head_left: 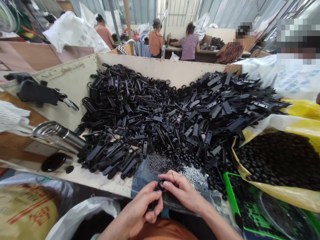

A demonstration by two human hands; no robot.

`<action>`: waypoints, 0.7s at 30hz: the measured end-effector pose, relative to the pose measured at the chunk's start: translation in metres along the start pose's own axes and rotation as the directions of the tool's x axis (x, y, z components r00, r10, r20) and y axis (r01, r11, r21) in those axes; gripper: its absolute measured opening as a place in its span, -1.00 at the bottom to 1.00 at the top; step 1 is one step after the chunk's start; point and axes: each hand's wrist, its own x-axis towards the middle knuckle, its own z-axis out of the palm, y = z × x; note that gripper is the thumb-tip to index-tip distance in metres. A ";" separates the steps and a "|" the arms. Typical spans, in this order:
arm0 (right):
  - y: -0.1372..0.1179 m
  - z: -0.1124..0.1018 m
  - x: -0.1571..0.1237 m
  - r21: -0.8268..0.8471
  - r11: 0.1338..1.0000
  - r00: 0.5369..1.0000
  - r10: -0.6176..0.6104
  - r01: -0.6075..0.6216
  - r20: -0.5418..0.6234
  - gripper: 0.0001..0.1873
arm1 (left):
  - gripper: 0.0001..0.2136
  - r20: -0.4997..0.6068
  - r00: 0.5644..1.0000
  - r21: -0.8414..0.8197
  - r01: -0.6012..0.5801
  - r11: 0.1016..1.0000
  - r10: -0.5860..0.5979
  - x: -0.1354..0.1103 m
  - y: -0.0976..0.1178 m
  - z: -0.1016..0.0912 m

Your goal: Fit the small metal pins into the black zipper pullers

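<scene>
My left hand [150,203] is closed round a black plastic part [160,184], whose lower end shows below the fingers. The thumb and fingers of my right hand [181,190] pinch the upper end of the same part. A thin dark point sticks up by the right fingers; I cannot make out what it is. Just beyond the hands lie small grey pieces [158,162] and a heap of shiny metal pins [195,176]. Rows of black plastic handles [110,158] lie to the left of them.
A large pile of black parts [150,110] fills the walled bench. A steel flask [58,135] lies at left. At right are a yellow-edged sack of black balls [280,156] and a green basket [231,196]. Open bags stand at lower left. Several people sit beyond.
</scene>
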 end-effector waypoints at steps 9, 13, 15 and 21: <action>0.004 -0.004 -0.014 -0.220 0.960 0.985 -0.170 0.174 0.038 -0.62 | -0.57 0.121 0.991 -0.053 0.057 0.997 -0.050 0.000 -0.004 -0.003; 0.008 -0.006 -0.016 -0.276 0.946 0.984 -0.147 0.171 0.104 -0.60 | -0.66 0.169 0.985 -0.093 0.056 0.994 -0.040 0.002 -0.011 -0.007; 0.006 -0.007 -0.015 -0.290 0.941 0.978 -0.132 0.175 0.160 -0.58 | -0.69 0.178 0.983 -0.102 0.057 0.993 -0.038 0.003 -0.015 -0.010; -0.001 -0.006 -0.013 -0.280 0.936 0.965 -0.155 0.212 0.211 -0.54 | -0.79 0.171 0.984 -0.105 0.064 0.992 -0.046 0.006 -0.024 -0.016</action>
